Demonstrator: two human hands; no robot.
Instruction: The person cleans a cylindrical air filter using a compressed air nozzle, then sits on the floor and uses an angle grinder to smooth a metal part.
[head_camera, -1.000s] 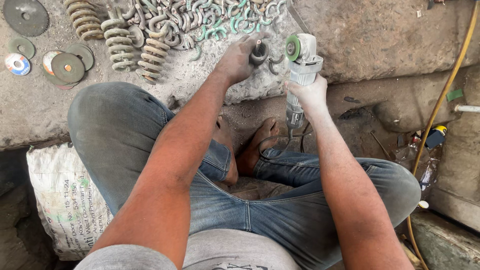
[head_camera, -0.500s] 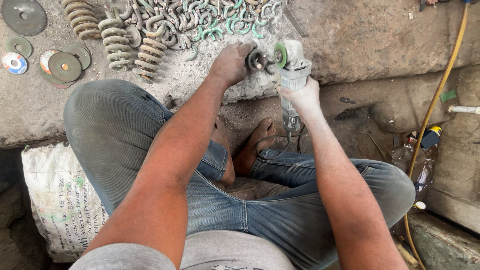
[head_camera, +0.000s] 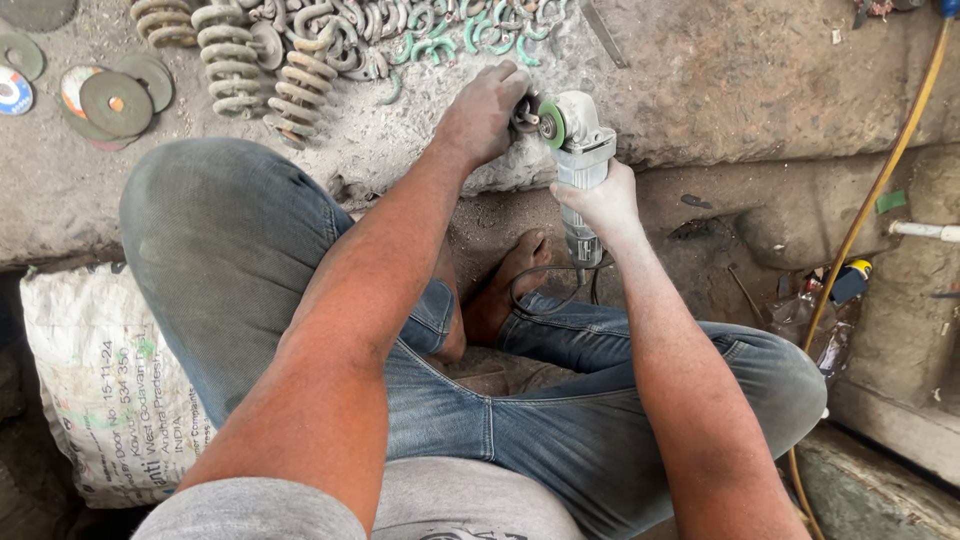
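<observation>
My right hand grips the body of a grey angle grinder that points away from me, its green disc facing left. My left hand is closed on a small dark metal piece and holds it against the disc, at the edge of a rough concrete slab. The piece is mostly hidden by my fingers. The grinder's black cord loops down between my knees.
Rusty coil springs and a heap of curved metal hooks, some green, lie at the top. Worn grinding discs sit at top left. A white sack is at left, a yellow hose at right.
Both hands and the grinder shifted left along the slab edge. My left hand has brought the metal piece tight against the disc.
</observation>
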